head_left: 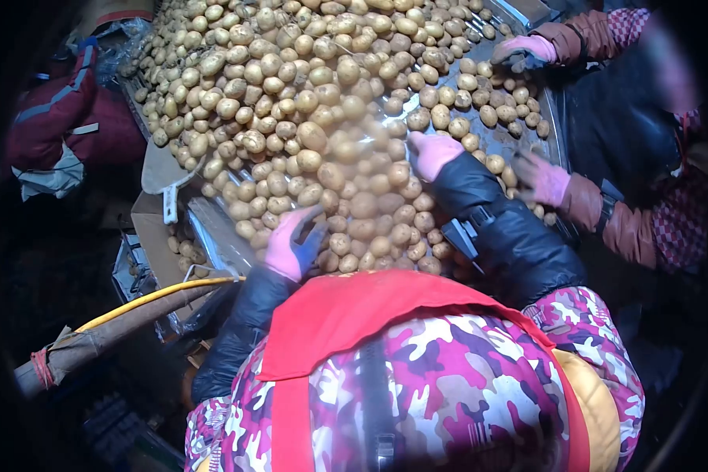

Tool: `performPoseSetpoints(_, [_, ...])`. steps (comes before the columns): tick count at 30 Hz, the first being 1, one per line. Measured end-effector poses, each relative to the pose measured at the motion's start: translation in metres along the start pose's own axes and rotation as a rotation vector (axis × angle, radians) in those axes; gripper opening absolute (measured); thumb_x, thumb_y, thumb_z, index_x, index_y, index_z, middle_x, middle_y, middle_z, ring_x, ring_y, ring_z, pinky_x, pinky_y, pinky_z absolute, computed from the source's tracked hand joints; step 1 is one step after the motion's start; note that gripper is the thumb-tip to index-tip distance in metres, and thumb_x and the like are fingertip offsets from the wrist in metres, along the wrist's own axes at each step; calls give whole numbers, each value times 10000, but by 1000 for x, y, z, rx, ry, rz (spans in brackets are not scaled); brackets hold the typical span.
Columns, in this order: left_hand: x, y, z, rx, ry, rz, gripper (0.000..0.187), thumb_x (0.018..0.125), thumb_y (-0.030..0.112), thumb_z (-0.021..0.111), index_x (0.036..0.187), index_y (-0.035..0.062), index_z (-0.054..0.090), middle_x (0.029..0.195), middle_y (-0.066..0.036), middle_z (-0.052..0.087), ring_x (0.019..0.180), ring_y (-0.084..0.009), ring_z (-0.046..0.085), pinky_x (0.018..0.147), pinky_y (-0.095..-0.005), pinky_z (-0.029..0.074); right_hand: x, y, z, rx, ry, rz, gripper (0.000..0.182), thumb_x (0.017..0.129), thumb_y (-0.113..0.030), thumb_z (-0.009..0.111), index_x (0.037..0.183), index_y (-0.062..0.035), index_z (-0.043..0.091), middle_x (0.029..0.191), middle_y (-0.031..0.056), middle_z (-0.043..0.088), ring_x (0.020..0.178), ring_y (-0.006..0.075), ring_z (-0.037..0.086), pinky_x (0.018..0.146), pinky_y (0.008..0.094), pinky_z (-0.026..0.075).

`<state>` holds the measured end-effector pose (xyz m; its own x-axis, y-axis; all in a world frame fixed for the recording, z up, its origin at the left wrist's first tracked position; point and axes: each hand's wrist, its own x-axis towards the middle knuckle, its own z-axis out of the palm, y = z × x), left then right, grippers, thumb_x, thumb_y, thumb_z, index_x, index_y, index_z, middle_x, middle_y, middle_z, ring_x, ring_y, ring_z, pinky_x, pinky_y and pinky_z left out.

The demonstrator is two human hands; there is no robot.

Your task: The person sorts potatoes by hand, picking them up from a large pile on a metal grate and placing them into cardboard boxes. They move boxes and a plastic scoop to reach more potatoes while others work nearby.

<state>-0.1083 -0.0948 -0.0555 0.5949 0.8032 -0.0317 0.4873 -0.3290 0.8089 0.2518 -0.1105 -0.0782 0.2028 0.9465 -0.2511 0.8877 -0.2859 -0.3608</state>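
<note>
Now both gloved: left hand (293, 244) curled on potatoes (307, 102), right hand (433, 153) flat, fingers loose atop them.

The surroundings are dark, and the view fades to black at its rounded edges; the light falls mainly on the middle of the scene. A metal conveyor trough (549, 118) runs away from the camera, its shiny side wall showing at the right. On the left, a red and grey bundle of cloth (59, 130) lies in shadow. Below it, flattened brown cardboard (153, 228) leans by the trough. A yellow hose (145, 300) runs along a cardboard-wrapped pole (94, 342) at lower left.
</note>
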Motion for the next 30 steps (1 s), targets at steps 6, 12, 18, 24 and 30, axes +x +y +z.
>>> performPoseSetpoints(6, [3, 28, -4, -1356, -352, -687, 599, 1076, 502, 539, 1533, 119, 474, 1379, -143, 639, 1133, -263, 688, 890, -390, 596, -58, -52, -45, 865, -181, 74, 459, 1007, -321, 652, 1394, -76, 620, 1107, 207, 744, 1035, 321, 726, 944, 403, 560])
performPoseSetpoints(12, [-7, 0, 15, -1484, -255, -880, 617, 1062, 593, 512, 1507, 165, 508, 1430, -111, 613, 1278, -272, 632, 990, -439, 576, -20, -85, 4, -98, 70, -413, 212, 921, -224, 675, 1090, -107, 727, 908, 156, 711, 883, 327, 743, 741, 458, 590])
performPoseSetpoints(18, [-17, -1, 8, -1516, -521, -719, 433, 1097, 319, 549, 1464, 90, 528, 1448, -142, 585, 1329, -316, 595, 1132, -523, 482, 4, -94, 25, -418, -96, -401, 229, 941, -174, 578, 982, -83, 784, 1005, 144, 757, 907, 313, 772, 746, 445, 618])
performPoseSetpoints(24, [-36, -10, 14, -1587, -458, -625, 575, 1035, 94, 596, 1581, 123, 415, 1477, -189, 532, 1385, -366, 534, 1184, -516, 453, -8, -100, -24, -267, -247, -390, 297, 908, -248, 614, 1057, -50, 777, 1100, 179, 764, 1050, 338, 742, 913, 464, 583])
performPoseSetpoints(30, [-33, 11, 9, -1594, -337, -601, 597, 1097, 308, 489, 1636, 111, 323, 1604, -135, 419, 1439, -380, 462, 1211, -588, 385, -17, -65, -5, 63, -184, -161, 349, 946, -345, 616, 1155, -81, 707, 1053, 221, 745, 1036, 390, 721, 899, 502, 559])
